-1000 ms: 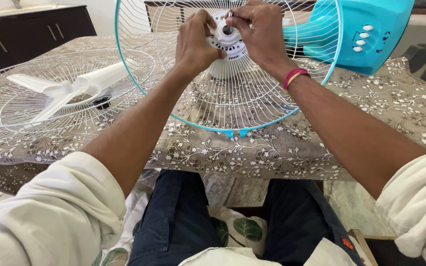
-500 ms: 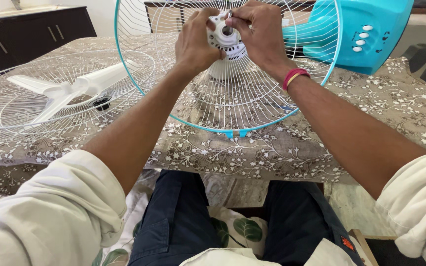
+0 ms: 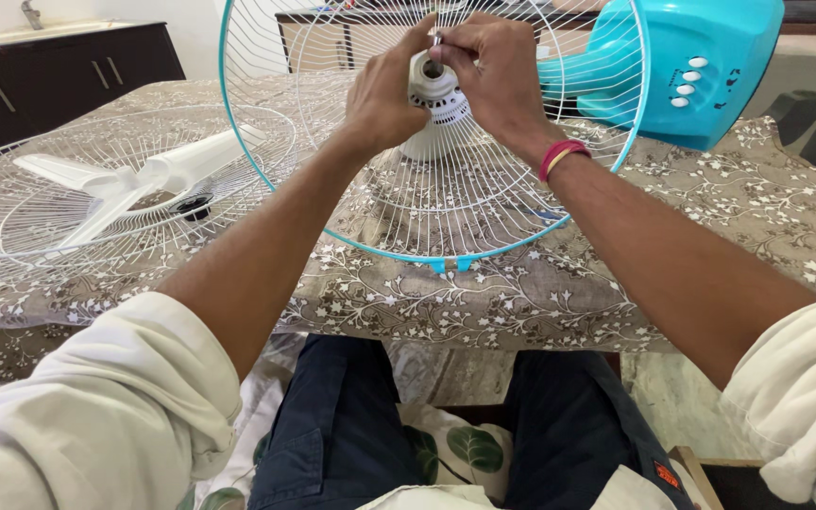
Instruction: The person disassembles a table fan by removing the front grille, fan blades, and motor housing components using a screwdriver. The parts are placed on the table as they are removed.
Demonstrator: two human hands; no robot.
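At the fan guard's [image 3: 446, 203] hub [image 3: 434, 90], left hand [image 3: 384, 90] and right hand [image 3: 493, 71] both pinch it, near the turquoise rim.

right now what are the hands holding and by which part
Both grip the white motor hub at the centre of the rear fan guard: the left hand on its left side, the right hand pinching at its top front.

The wire guard [image 3: 446, 203] at centre frame is thin white-coated metal with a glossy turquoise plastic rim. Smooth white plastic forms the motor hub [image 3: 434, 94] and the blades [image 3: 125, 175] at left. The tablecloth [image 3: 710, 227] is matt printed cloth.
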